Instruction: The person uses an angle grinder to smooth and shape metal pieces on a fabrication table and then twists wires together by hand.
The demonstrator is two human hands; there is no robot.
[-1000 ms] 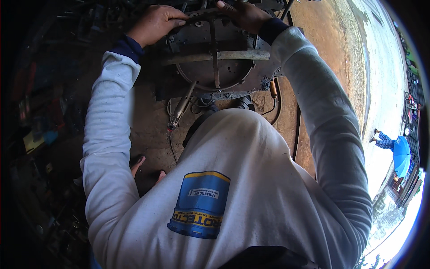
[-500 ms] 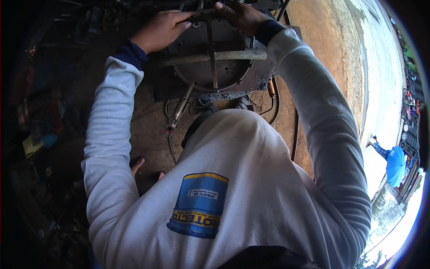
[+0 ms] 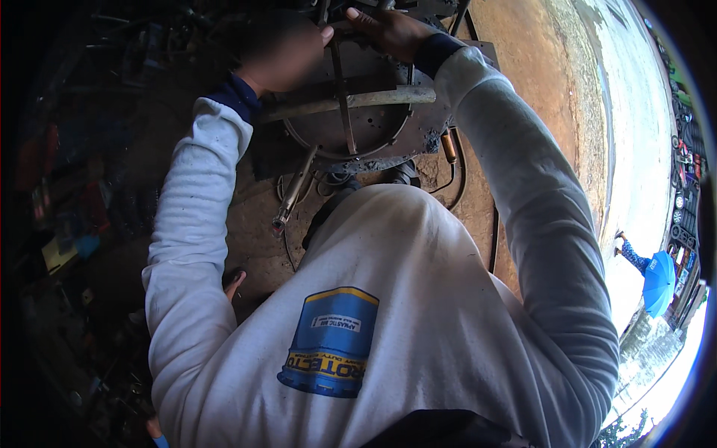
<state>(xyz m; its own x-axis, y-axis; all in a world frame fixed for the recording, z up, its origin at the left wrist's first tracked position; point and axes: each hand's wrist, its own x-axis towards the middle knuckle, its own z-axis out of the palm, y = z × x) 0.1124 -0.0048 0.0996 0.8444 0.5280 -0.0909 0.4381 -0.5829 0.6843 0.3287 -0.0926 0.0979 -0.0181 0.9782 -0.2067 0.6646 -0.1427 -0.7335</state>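
A round, dark metal plate [image 3: 373, 142] lies on the ground in front of me, with a thick bar [image 3: 373, 98] across it and a thin rod [image 3: 343, 112] running over it. My left hand [image 3: 287, 54] is blurred and closes on a metal part [image 3: 336, 33] at the plate's far rim. My right hand [image 3: 388, 31] grips the same part from the right, fingers curled over it. Both arms wear white sleeves with dark blue cuffs. What sits beyond the hands is cut off by the picture's top edge.
A long socket tool [image 3: 293, 188] lies left of the plate on brown dirt. A black cable [image 3: 493, 239] with a copper fitting [image 3: 448, 146] curves at the right. Dark clutter [image 3: 75, 224] fills the left. Far right, a person under a blue umbrella [image 3: 659, 275] stands on pale ground.
My left hand has slid right along the plate's far rim, closer to my right hand. The view has tipped a little, so both hands sit higher in the picture.
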